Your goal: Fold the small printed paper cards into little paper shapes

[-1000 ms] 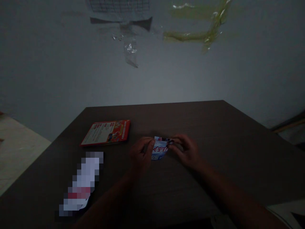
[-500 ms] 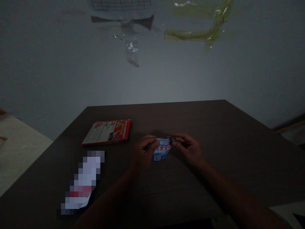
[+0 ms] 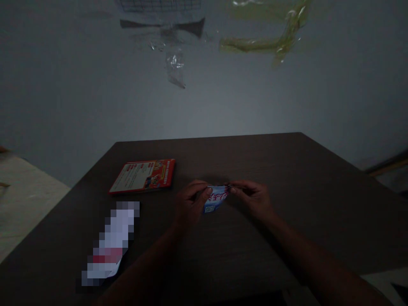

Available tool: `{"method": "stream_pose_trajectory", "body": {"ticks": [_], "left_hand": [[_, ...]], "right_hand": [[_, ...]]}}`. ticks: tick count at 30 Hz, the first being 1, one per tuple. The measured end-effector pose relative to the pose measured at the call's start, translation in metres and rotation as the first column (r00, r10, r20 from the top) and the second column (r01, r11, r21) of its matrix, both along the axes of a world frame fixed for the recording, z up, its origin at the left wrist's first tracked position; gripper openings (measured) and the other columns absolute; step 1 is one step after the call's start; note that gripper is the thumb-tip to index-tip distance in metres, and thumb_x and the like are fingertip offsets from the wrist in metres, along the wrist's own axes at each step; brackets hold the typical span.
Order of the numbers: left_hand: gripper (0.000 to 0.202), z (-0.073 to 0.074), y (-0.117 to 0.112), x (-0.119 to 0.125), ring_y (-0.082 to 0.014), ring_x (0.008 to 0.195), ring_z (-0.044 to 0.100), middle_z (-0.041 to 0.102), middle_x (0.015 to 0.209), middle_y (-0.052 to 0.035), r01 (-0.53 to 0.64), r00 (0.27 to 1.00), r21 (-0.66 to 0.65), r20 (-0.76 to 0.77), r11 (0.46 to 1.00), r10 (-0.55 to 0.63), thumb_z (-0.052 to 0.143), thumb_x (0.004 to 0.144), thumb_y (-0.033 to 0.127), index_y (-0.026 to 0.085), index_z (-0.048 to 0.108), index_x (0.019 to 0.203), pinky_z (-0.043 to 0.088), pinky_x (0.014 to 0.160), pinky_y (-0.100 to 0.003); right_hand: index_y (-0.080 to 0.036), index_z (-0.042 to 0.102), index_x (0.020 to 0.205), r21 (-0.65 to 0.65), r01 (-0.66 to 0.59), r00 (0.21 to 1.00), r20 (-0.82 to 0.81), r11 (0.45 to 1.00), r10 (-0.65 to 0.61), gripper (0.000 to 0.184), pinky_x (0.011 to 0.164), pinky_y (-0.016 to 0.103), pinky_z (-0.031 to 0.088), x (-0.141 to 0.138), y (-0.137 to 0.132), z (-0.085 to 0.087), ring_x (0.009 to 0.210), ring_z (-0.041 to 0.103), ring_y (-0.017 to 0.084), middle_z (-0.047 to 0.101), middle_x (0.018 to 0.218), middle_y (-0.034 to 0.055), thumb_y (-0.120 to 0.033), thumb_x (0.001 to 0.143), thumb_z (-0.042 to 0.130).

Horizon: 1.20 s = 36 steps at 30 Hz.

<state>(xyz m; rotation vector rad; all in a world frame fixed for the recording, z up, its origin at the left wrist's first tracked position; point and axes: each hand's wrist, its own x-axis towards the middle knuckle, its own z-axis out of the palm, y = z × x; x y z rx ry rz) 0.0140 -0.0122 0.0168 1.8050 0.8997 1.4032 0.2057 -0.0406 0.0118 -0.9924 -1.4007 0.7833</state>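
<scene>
A small blue packet (image 3: 214,201) with red-and-white lettering and a QR code near its lower corner is held up between both hands above the table. My left hand (image 3: 191,202) pinches its left upper edge, thumb on the printed face. On the other side, my right hand (image 3: 254,199) grips the upper right corner between thumb and fingers. The fingers behind the packet are hidden, and dim light makes the right corner hard to see.
A red box or booklet (image 3: 140,176) with a white text panel lies on the dark wooden table (image 3: 255,155), left of my hands. Nearer me lies a pixelated, pale long item (image 3: 111,242). Behind the table rises a wall (image 3: 216,102) with tape remnants.
The packet's lower part has tilted slightly and its right side looks more bent under my right fingers. Both hands keep their hold in nearly the same place.
</scene>
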Motion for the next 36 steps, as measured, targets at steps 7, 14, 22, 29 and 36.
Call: {"method": "stream_pose_trajectory", "body": {"ticks": [7, 14, 22, 29, 36], "left_hand": [[0.012, 0.0005, -0.0007, -0.0006, -0.0147, 0.074, 0.062, 0.066, 0.082, -0.0052, -0.007, 1.0, 0.017, -0.014, 1.0, 0.007, 0.061, 0.079, 0.026, 0.017, 0.069, 0.08, 0.049, 0.066, -0.024], [0.012, 0.0002, -0.0005, -0.0011, -0.0138, 0.073, 0.061, 0.065, 0.081, -0.0041, 0.0, 1.0, 0.034, -0.029, 0.999, 0.001, 0.06, 0.08, 0.024, 0.017, 0.069, 0.082, 0.048, 0.062, -0.023], [0.012, 0.0038, -0.0019, 0.0, -0.0136, 0.072, 0.061, 0.065, 0.079, -0.0039, 0.003, 1.0, 0.027, -0.015, 1.0, -0.002, 0.059, 0.08, 0.023, 0.016, 0.069, 0.079, 0.048, 0.063, -0.023], [0.014, 0.0008, -0.0006, -0.0005, -0.0139, 0.071, 0.06, 0.064, 0.078, -0.004, 0.011, 1.0, 0.031, -0.006, 0.999, -0.01, 0.059, 0.081, 0.025, 0.015, 0.068, 0.079, 0.047, 0.062, -0.023], [0.012, 0.0046, -0.001, 0.0003, -0.0134, 0.073, 0.06, 0.064, 0.078, -0.0034, -0.013, 1.0, 0.086, -0.024, 0.996, 0.015, 0.058, 0.081, 0.021, 0.016, 0.068, 0.078, 0.047, 0.065, -0.024]], "right_hand": [[-0.023, 0.073, 0.085, -0.013, 0.016, 1.0, -0.022, 1.0, -0.017, 0.014, 0.075, 0.035, 0.057, -0.0005, 0.0007, 0.0002, 0.078, 0.069, 0.019, 0.074, 0.087, 0.005, -0.028, 0.072, 0.07], [-0.024, 0.073, 0.085, -0.007, 0.017, 1.0, -0.008, 1.0, -0.017, 0.013, 0.075, 0.033, 0.056, 0.0005, 0.0009, -0.0015, 0.078, 0.069, 0.018, 0.074, 0.086, 0.004, -0.026, 0.073, 0.07], [-0.024, 0.073, 0.084, -0.007, 0.013, 1.0, -0.013, 1.0, -0.014, 0.012, 0.074, 0.031, 0.056, 0.0001, 0.0008, -0.0015, 0.077, 0.069, 0.017, 0.074, 0.085, 0.0035, -0.025, 0.072, 0.071], [-0.023, 0.073, 0.083, -0.011, 0.018, 1.0, -0.025, 1.0, -0.018, 0.012, 0.072, 0.031, 0.056, -0.0002, 0.0006, -0.0013, 0.076, 0.069, 0.018, 0.074, 0.083, 0.0039, -0.025, 0.071, 0.072], [-0.025, 0.073, 0.084, 0.008, 0.014, 1.0, -0.014, 1.0, -0.013, 0.014, 0.072, 0.031, 0.056, 0.0005, 0.0002, -0.0011, 0.076, 0.069, 0.018, 0.074, 0.084, 0.0022, -0.023, 0.07, 0.072]]}}
